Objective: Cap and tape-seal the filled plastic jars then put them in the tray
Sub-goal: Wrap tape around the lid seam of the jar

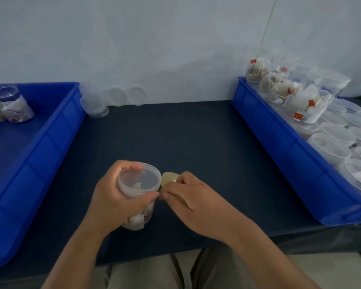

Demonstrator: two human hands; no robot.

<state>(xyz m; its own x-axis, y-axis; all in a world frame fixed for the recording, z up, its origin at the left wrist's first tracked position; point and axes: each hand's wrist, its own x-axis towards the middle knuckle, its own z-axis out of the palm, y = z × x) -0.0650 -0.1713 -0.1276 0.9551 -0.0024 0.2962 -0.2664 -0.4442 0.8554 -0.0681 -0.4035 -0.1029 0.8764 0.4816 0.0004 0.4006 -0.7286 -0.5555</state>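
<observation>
Head camera looks steeply down, close, onto table (196, 138).

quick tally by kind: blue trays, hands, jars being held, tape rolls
blue trays: 2 (left tray, right tray)
hands: 2 (left hand, right hand)
jars being held: 1 (jar, in the left hand)
tape rolls: 1 (tape roll, in the right hand)
total: 6

On table (165, 138): jar (139, 184) centre-front, between left tray (50, 132) and right tray (279, 147); loose lids (117, 97) behind, by wall (154, 38).
</observation>
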